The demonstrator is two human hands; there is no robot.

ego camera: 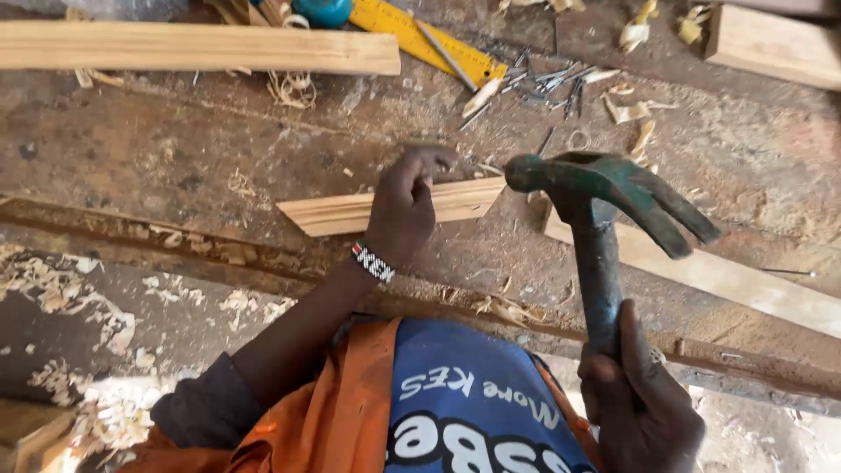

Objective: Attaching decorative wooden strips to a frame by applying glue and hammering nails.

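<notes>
Left to right, we see a short strip of pale wood (390,208) with mitred ends lying on a worn workbench (175,149). Its long axis runs left-right, rising slightly toward the far right.

Our left hand (405,210) rests on top of the strip, right of its middle. The fingers are curled together, with the fingertips (434,160) pinched at the strip's far edge. They may be steadying a small nail there, but we cannot tell. A beaded wristband (374,262) circles that wrist.

Just right of the strip's right end hangs the head of a green claw hammer (604,197). Its striking face points left toward the pinched fingertips and its claw points right. The head is above the bench and not touching the wood. The handle runs toward us into our right hand (635,398), which is clamped around its near end.

The strip thus lies left of and beyond the right hand and directly under the left hand, which is the nearer of the two. The hammer face and the fingertips are close together but apart.

On the far side lie a long board (193,48), a yellow ruler (429,39) and loose nails (547,88). Another pale board (727,276) lies at the right, under the hammer.
</notes>
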